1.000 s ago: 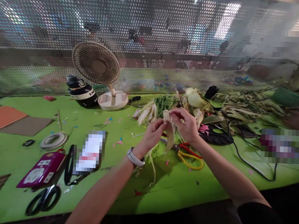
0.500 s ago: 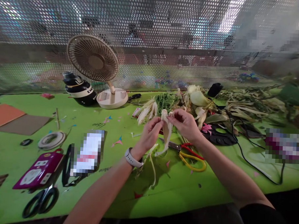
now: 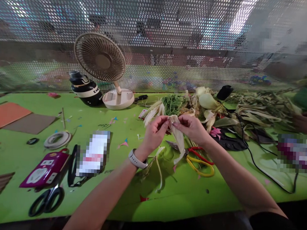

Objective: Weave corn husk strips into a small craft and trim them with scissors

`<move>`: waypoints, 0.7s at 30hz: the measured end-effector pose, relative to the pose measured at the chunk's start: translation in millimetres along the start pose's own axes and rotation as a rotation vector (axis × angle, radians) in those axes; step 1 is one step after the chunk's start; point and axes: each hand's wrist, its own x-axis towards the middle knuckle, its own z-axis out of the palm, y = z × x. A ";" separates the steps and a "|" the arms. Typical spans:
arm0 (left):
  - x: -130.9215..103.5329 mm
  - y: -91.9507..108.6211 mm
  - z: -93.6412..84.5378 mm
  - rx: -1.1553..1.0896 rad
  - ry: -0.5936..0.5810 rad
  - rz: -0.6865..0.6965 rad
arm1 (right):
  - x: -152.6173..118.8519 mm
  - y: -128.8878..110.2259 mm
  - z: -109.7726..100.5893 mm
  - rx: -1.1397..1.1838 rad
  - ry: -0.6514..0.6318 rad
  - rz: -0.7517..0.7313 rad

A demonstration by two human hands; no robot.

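Observation:
Between my two hands hangs a pale corn husk (image 3: 178, 140), its top edge pinched and its lower end dangling. My left hand (image 3: 154, 133), with a watch on the wrist, closes thumb and finger on the husk's top left. Close beside it my right hand (image 3: 193, 128) pinches the top right. Under the husk lie scissors with red and yellow handles (image 3: 199, 166), blades partly covered. A thin husk strip (image 3: 159, 171) lies on the table below my left hand. Behind the hands are a green stringy bundle (image 3: 173, 105) and more husks (image 3: 207, 98).
On the green table (image 3: 129, 209) stand a fan (image 3: 118, 100) and a black bottle (image 3: 87, 91). To the left lie a phone (image 3: 94, 153), purple pack (image 3: 45, 168), black scissors (image 3: 46, 200) and tape roll (image 3: 57, 139). A black cable (image 3: 263, 170) runs right. Another person's hand (image 3: 304, 123) is at far right.
The husk's hanging end has swung to the right, over the scissors' blades. My hands stay close together, pinching its top. The whole view has shifted slightly.

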 end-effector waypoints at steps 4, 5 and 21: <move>-1.4 3.5 -1.4 -0.038 -0.033 -0.046 | -0.8 0.4 -1.8 -0.059 0.015 -0.006; -1.5 4.8 -1.6 -0.048 -0.040 -0.067 | -1.2 0.6 -2.0 -0.078 0.016 -0.012; -1.7 1.4 -5.1 0.069 -0.107 -0.100 | 0.8 3.2 -7.2 -0.293 0.020 -0.051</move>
